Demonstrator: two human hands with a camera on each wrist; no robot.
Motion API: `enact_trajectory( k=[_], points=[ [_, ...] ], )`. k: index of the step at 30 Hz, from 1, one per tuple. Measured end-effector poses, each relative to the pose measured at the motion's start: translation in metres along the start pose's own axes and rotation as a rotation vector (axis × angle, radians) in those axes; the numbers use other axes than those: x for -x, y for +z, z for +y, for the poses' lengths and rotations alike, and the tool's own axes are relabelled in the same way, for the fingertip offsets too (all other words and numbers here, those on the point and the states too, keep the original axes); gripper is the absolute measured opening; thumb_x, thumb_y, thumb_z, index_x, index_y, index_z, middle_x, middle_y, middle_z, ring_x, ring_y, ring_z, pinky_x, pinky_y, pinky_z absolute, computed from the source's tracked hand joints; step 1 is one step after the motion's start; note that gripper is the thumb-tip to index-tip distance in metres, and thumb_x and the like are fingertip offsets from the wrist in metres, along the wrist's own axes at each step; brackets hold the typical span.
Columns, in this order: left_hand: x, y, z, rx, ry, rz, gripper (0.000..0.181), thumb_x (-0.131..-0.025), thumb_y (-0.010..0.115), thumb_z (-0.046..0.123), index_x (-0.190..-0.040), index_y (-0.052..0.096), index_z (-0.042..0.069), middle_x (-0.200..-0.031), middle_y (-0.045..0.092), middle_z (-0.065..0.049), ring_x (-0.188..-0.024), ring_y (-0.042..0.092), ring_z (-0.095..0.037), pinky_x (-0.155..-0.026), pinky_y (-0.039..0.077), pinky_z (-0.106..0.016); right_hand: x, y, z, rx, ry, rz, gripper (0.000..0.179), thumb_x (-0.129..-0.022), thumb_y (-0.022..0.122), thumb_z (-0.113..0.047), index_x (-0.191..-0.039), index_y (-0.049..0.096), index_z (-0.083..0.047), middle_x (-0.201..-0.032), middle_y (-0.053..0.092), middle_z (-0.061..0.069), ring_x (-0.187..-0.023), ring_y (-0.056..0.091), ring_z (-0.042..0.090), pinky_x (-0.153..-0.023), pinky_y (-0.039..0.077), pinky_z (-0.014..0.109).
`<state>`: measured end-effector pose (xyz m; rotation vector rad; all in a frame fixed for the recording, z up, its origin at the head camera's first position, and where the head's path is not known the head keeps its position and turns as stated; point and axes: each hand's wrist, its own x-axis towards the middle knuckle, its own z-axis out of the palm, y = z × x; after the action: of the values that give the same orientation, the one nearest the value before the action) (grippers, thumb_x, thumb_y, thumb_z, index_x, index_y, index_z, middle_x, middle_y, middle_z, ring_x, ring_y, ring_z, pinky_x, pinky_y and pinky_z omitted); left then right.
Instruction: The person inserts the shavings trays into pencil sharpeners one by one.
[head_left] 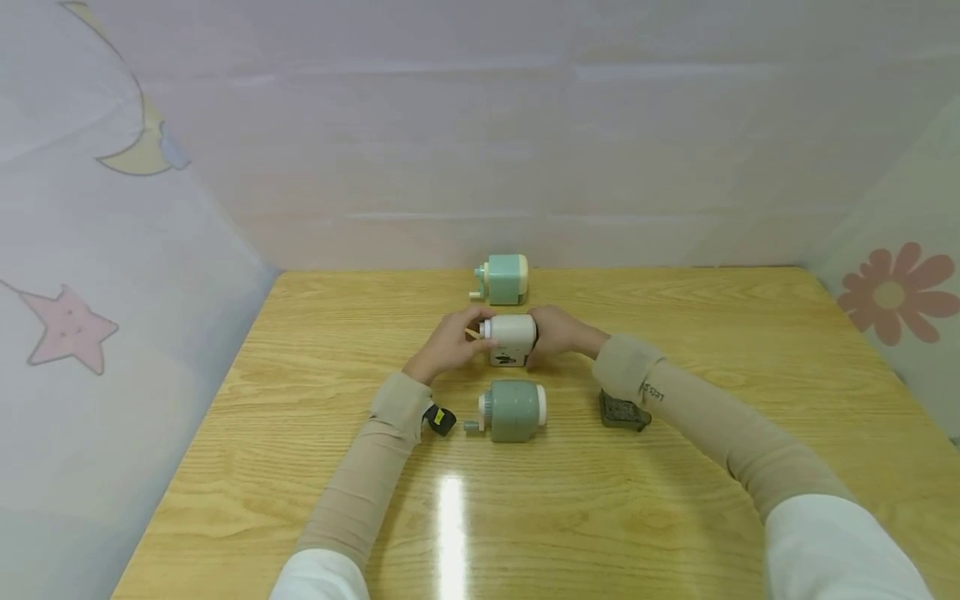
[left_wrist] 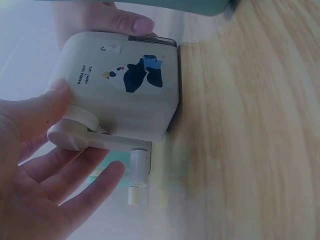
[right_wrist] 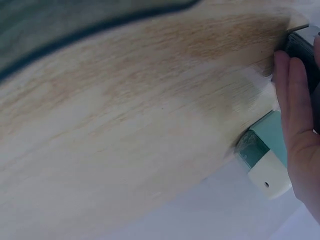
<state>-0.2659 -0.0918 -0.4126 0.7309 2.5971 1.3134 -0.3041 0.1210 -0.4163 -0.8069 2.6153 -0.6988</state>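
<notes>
A cream-white crank pencil sharpener (head_left: 512, 340) with a black panda-style print stands on the wooden table between both hands. My left hand (head_left: 452, 342) holds its crank end; in the left wrist view the thumb lies on the body beside the round hub, and the other fingers spread behind the white crank handle (left_wrist: 140, 167). At the opposite end, my right hand (head_left: 557, 332) grips the sharpener, with the thumb along the near edge and the fingers (right_wrist: 298, 95) extended along its dark end face.
Behind stands a light teal sharpener (head_left: 505, 279) with a cream end. Nearer me is a grey-green sharpener (head_left: 514, 411), its crank pointing left. A pale fabric wall (head_left: 525, 167) rises at the table's back edge. Dark devices (head_left: 622, 411) show beside both wrists.
</notes>
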Motion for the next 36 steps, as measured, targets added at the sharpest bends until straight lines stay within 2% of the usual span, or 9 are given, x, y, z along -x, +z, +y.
enact_trajectory(
  k=[6,7,10,17,21,26,31,36],
  points=[
    [0.0,0.0,0.0,-0.003,0.002,-0.004,0.038,-0.085,0.065,0.011,-0.12,0.053,0.004,-0.109,0.058,-0.008,-0.092,0.056,-0.02,-0.076,0.051,-0.029,0.001,0.001,-0.002,0.003,-0.007,0.003,0.056,-0.055,0.088,-0.016,-0.1,0.06,0.002,-0.092,0.063,0.013,-0.083,0.06,0.026,-0.074,0.051,0.039],
    [0.0,0.0,0.0,-0.002,0.002,-0.005,0.038,-0.085,0.065,0.011,-0.12,0.053,0.004,-0.11,0.058,-0.008,-0.092,0.056,-0.02,-0.076,0.051,-0.029,0.006,-0.003,-0.014,0.016,0.032,-0.011,0.055,-0.056,0.087,-0.012,-0.101,0.059,0.004,-0.094,0.063,0.015,-0.085,0.06,0.028,-0.076,0.05,0.041],
    [0.001,-0.001,0.0,-0.006,-0.005,-0.008,0.038,-0.085,0.065,0.012,-0.121,0.052,0.005,-0.111,0.057,-0.007,-0.093,0.055,-0.02,-0.077,0.051,-0.029,0.01,-0.005,-0.02,0.016,0.027,-0.02,0.053,-0.059,0.084,-0.008,-0.102,0.058,0.006,-0.095,0.063,0.016,-0.086,0.059,0.028,-0.077,0.05,0.04],
    [0.0,-0.001,0.002,-0.013,-0.003,-0.031,0.042,-0.086,0.063,0.013,-0.125,0.049,0.005,-0.118,0.055,-0.008,-0.098,0.054,-0.021,-0.079,0.05,-0.029,0.015,-0.013,-0.017,0.033,-0.041,-0.07,0.046,-0.065,0.076,-0.001,-0.105,0.055,0.007,-0.097,0.061,0.017,-0.089,0.059,0.03,-0.078,0.05,0.041],
    [0.001,-0.002,0.003,-0.019,-0.003,-0.04,0.048,-0.087,0.063,0.012,-0.13,0.044,0.002,-0.12,0.054,-0.011,-0.1,0.054,-0.023,-0.081,0.049,-0.031,0.019,-0.016,-0.014,0.061,-0.026,-0.085,0.042,-0.07,0.068,0.002,-0.108,0.051,0.009,-0.097,0.06,0.02,-0.088,0.058,0.031,-0.076,0.05,0.04],
    [0.002,-0.003,0.005,-0.03,-0.001,-0.045,0.058,-0.087,0.063,0.013,-0.137,0.036,0.003,-0.123,0.052,-0.014,-0.103,0.053,-0.024,-0.083,0.049,-0.033,0.036,-0.025,-0.016,0.077,0.011,-0.068,0.037,-0.08,0.059,-0.002,-0.113,0.048,0.01,-0.104,0.058,0.024,-0.094,0.056,0.036,-0.078,0.05,0.043],
    [0.006,-0.003,0.005,-0.058,0.025,-0.035,0.064,-0.087,0.063,0.02,-0.141,0.03,0.007,-0.127,0.049,-0.013,-0.107,0.052,-0.025,-0.083,0.048,-0.04,0.057,-0.03,-0.017,0.123,-0.031,-0.025,0.036,-0.084,0.059,-0.004,-0.116,0.049,0.01,-0.11,0.055,0.026,-0.091,0.058,0.036,-0.077,0.05,0.043],
    [0.019,-0.004,0.005,-0.095,0.018,0.001,0.061,-0.088,0.061,0.027,-0.14,0.034,0.011,-0.133,0.045,-0.012,-0.112,0.048,-0.028,-0.087,0.046,-0.044,0.078,-0.029,-0.015,0.173,-0.065,0.026,0.039,-0.086,0.059,-0.008,-0.12,0.05,0.008,-0.119,0.053,0.024,-0.096,0.057,0.036,-0.082,0.047,0.045]
  ],
)
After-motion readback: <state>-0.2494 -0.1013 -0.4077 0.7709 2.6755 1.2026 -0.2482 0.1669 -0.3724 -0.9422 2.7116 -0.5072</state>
